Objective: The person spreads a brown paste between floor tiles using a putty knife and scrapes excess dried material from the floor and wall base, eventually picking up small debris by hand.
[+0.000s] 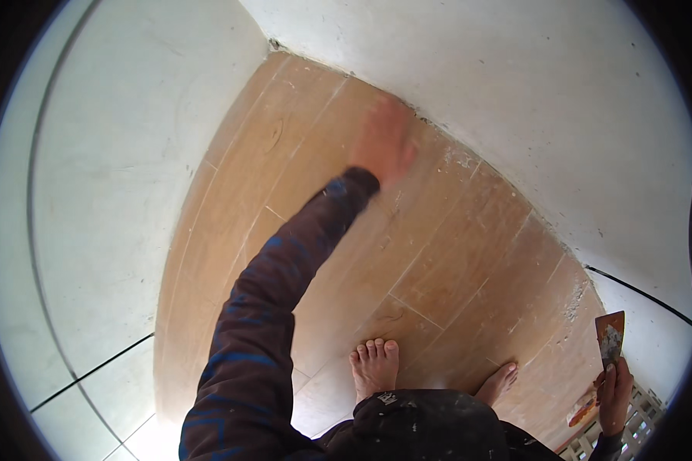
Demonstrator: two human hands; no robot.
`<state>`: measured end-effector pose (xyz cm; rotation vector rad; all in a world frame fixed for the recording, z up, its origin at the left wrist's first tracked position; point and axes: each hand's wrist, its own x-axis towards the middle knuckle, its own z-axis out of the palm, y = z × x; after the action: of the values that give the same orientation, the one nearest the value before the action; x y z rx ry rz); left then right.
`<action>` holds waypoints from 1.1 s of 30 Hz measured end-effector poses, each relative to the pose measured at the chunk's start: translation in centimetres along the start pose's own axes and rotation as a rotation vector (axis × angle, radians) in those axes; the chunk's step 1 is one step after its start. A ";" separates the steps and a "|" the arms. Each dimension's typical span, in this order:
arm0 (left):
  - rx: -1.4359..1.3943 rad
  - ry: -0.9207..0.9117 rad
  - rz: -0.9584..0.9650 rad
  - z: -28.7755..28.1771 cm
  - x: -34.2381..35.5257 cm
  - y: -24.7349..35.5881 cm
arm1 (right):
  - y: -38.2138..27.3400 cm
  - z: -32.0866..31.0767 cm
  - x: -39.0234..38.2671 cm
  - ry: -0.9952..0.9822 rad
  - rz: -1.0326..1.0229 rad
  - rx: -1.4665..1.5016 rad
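Observation:
My left hand (380,142) is stretched out low over the wood-look floor (315,192), near the foot of the back wall, and is smeared by motion, so its fingers are unclear. My right hand (613,392) grips a flat scraper (610,338) at the lower right, its blade rust-coloured and crusted with pale material. Pale residue (457,157) marks the floor along the wall's edge.
Pale walls (92,177) (500,69) meet in a corner at the top. My bare feet (373,369) (497,383) stand on the floor. At the lower right are a light latticed plastic item (638,415) and an orange object (580,415) I cannot make out.

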<state>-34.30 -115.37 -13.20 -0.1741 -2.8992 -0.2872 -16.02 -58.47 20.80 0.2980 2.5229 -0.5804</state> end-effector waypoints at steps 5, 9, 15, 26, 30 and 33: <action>-0.139 0.075 0.163 -5.1 -0.1 -2.7 | 0.7 0.5 -0.5 0.051 0.018 0.029; 0.054 0.268 -0.482 -5.8 5.5 -13.6 | -0.7 -0.6 -1.5 0.064 0.065 0.076; 0.186 0.200 -0.548 -1.8 6.2 -13.5 | 2.9 -0.3 -1.6 -0.068 0.071 0.100; 0.225 0.373 -0.384 -3.9 5.6 -15.9 | 7.2 0.2 -3.4 0.095 0.103 0.232; 0.210 0.202 -0.457 -1.9 8.1 -21.3 | 8.2 -0.1 -5.4 0.134 0.148 0.277; 0.116 0.182 -0.318 -0.2 4.0 -15.5 | 6.1 0.5 -6.3 0.238 0.170 0.292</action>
<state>-40.30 -130.11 -14.89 0.3186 -2.7426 -0.1744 -8.58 -53.93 21.75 0.7196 2.5978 -0.8909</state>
